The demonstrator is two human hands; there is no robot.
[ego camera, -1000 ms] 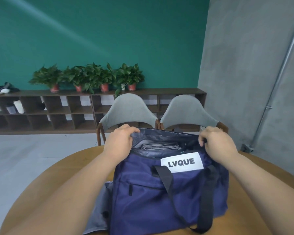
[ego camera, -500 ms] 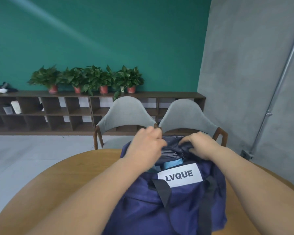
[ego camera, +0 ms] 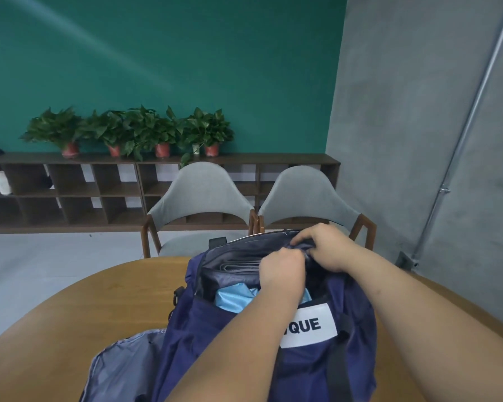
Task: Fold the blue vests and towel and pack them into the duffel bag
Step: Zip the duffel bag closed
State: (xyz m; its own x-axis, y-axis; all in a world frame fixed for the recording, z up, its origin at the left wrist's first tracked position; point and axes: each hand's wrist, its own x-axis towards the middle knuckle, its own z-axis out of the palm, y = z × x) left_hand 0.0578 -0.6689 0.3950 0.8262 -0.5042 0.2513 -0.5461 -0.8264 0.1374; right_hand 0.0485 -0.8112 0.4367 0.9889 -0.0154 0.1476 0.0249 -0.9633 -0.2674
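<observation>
On the right half of the round wooden tabletop (ego camera: 70, 314), reaching from its near edge almost to its far edge, stands the navy duffel bag (ego camera: 204, 338) with its mouth gaping upward. Inside, a folded light blue vest (ego camera: 233, 300) lies against the near wall. Behind it, toward the far wall, sits a folded grey cloth, probably the towel (ego camera: 238, 266). A second vest does not show. The packing looks close to done, and the step in hand seems to be closing the bag.

Both hands meet at the right end of the opening. The left hand (ego camera: 282, 275) is curled over the near lip, its fingertips hidden behind the knuckles, so whether it pinches fabric or a zip pull cannot be told. The right hand (ego camera: 328, 248), touching it, grips the bunched far lip between thumb and fingers.

The opening's long axis runs left to right across the bag, and all of the gaping stretch lies to the left of the hands. The left hand is the nearer to it. Any closing pull would likely travel leftward along that axis while the right hand anchors the end. The blue vest rises near the lip and could catch
</observation>
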